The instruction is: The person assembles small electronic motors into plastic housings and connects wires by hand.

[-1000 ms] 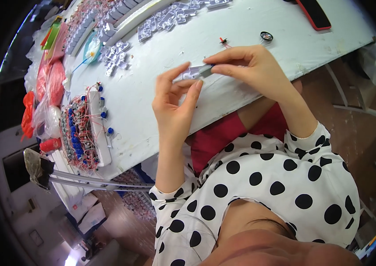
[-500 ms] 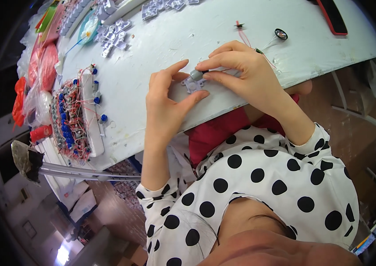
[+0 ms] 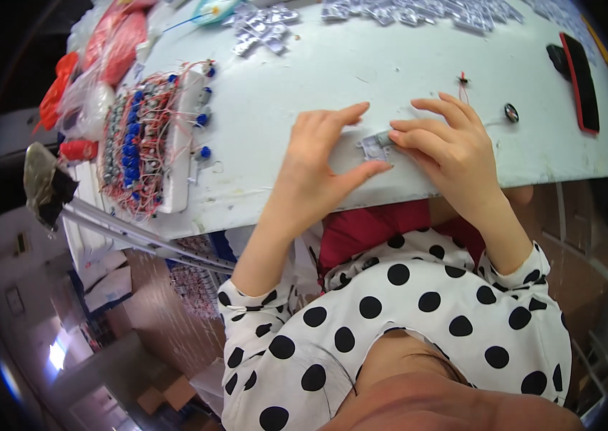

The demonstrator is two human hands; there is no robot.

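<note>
A small clear plastic housing [image 3: 371, 151] lies on the white table near its front edge, between my two hands. On its upper right part rests a small grey cylindrical motor [image 3: 384, 138]. My right hand [image 3: 449, 144] has its fingertips closed on the motor's right end, and the fingers partly hide it. To the left of the housing, my left hand [image 3: 318, 159] is spread in a wide curve. Its thumb reaches close to the housing's near edge, and nothing is gripped in it. Beyond my right hand lie a round black-rimmed lens-like part [image 3: 511, 113] and a small wired part [image 3: 463, 80].
At the left, a white foam tray [image 3: 180, 172] carries many wired grey and blue motors. Piles of clear plastic housings [image 3: 261, 29] lie along the far side. A black phone with a red edge [image 3: 581, 86] is at the right. A curved metal lamp arm [image 3: 124, 233] crosses the left front corner.
The motor has come down from above the housing onto it. My left hand has opened wider, away from the housing. The view has shifted, so the table's contents appear further right.
</note>
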